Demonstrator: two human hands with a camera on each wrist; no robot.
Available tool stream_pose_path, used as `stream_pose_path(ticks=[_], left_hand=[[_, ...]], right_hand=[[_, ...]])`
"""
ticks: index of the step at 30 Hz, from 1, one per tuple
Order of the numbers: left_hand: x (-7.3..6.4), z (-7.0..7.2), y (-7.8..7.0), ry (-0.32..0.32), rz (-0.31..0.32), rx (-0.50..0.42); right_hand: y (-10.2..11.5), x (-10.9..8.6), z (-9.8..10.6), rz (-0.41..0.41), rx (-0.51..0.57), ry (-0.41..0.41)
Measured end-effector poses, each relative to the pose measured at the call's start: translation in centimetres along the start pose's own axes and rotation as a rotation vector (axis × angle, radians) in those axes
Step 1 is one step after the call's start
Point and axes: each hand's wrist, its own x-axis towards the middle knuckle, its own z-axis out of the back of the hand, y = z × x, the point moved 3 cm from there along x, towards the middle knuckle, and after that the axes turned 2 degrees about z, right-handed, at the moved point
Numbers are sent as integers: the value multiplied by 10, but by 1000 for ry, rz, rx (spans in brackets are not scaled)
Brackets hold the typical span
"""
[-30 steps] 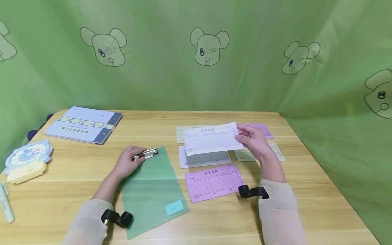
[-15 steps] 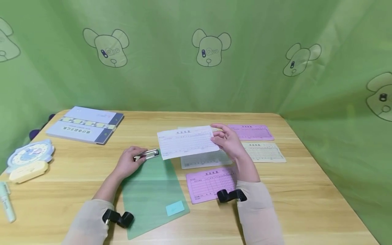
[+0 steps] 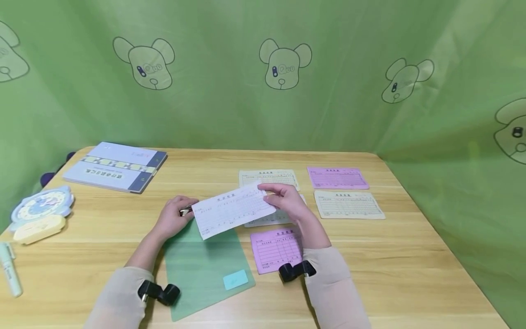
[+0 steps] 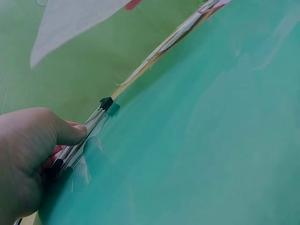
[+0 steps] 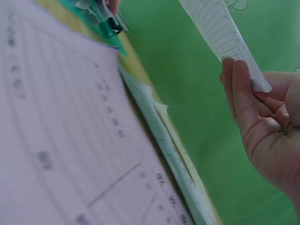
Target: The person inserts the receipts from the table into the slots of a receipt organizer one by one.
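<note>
White slip (image 3: pixel 232 209) farther left now, right grip (image 3: pixel 289 202) pinched on it, left grip (image 3: pixel 173 217) clamped on clip (image 4: pixel 97 119).

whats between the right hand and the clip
The held slip: in the head view it reaches from the right hand to the clip, hiding part of it.

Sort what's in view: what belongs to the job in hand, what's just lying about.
Apparently in the job:
Clipboard
Clip, gripped by the left hand
White slip, held by the right hand
Loose slips on the table, probably, being similar printed forms

Seemingly just lying about:
Notebook
Clock-like thing
Yellow thing
Marker
</note>
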Motion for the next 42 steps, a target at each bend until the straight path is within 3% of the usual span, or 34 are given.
stream_pose_path(ticks=[11, 15, 23, 28, 32, 42], left_hand=[[0, 0, 0, -5, 2, -21], [1, 1, 0, -4, 4, -24], [2, 2, -2, -2, -19, 16], [3, 3, -6, 30, -20, 84], [4, 4, -10, 28, -39, 119], [2, 1, -10, -27, -42, 115]], right_hand=[[-8, -2, -14, -27, 2, 221], [-9, -2, -26, -22, -29, 265], [-4, -4, -53, -76, -77, 279], [-1, -3, -70, -98, -13, 271], [-11, 2, -81, -105, 12, 260], [-21, 3, -92, -168, -109, 188]])
